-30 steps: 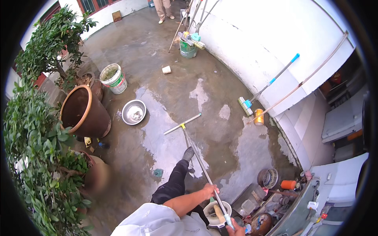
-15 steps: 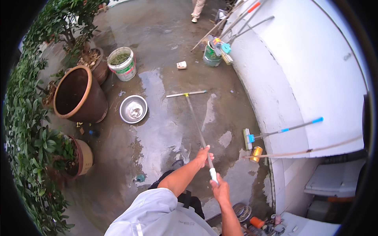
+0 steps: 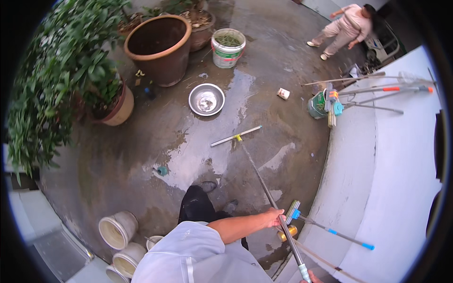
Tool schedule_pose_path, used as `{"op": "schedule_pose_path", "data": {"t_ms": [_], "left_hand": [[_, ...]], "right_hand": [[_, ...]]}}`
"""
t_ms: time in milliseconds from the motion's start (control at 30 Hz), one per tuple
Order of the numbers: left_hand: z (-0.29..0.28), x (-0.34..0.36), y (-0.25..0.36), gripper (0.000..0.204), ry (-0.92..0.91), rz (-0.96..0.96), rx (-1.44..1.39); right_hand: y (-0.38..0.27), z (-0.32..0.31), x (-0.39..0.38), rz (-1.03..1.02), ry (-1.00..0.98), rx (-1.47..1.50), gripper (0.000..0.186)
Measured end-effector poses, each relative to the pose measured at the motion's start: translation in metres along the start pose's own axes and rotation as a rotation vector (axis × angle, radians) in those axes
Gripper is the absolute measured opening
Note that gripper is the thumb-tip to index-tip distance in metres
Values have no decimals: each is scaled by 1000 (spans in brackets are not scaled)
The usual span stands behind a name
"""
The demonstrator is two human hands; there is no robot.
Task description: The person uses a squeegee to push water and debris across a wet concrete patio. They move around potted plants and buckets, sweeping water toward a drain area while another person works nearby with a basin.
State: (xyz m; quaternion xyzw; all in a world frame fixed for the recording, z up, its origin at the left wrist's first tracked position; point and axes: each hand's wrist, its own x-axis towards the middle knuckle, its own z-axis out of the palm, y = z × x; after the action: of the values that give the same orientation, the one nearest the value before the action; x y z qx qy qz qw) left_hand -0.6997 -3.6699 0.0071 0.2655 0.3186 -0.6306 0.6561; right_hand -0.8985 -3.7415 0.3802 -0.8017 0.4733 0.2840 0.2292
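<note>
A long-handled floor squeegee (image 3: 258,175) slants across the wet concrete, its wide blade resting on the floor ahead of me. My left hand (image 3: 275,218) is wrapped round the metal pole partway up. At the lower edge, my right hand (image 3: 313,277) grips the pale end of the handle and is partly cut off. A steel basin (image 3: 206,99) sits beyond the blade, to its left. Close to my left hand lie a sponge mop (image 3: 311,221) with a blue-and-grey handle and a gold can (image 3: 287,233), by the white wall.
Potted plants, a large brown pot (image 3: 158,70) and a white bucket (image 3: 228,55) stand far left. Mops lean from a green bucket (image 3: 317,104) along the right wall (image 3: 358,170). A person (image 3: 347,29) walks far right. Empty tubs (image 3: 118,230) lie lower left.
My view has swung right, bringing the person fully into sight. The pole is angled further right, both hands have shifted right and lower in the picture, still holding it.
</note>
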Motion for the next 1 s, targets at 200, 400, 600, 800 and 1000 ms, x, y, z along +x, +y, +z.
{"op": "schedule_pose_path", "data": {"t_ms": [200, 400, 600, 800, 1000], "left_hand": [[32, 22, 67, 28, -19, 238, -212], [47, 3, 206, 32, -124, 570, -350], [6, -31, 301, 27, -88, 665, -621], [-24, -63, 324, 22, -196, 738, -731], [-62, -105, 327, 14, -204, 867, -979]], "right_hand": [[-51, -62, 75, -338, -34, -406, 45], [-197, -86, 109, -917, 242, -612, 51], [-317, -76, 127, -1156, 368, -941, 51], [-384, -96, 133, -1290, 378, -1146, 54], [-445, -92, 120, -1598, 479, -1292, 41]]}}
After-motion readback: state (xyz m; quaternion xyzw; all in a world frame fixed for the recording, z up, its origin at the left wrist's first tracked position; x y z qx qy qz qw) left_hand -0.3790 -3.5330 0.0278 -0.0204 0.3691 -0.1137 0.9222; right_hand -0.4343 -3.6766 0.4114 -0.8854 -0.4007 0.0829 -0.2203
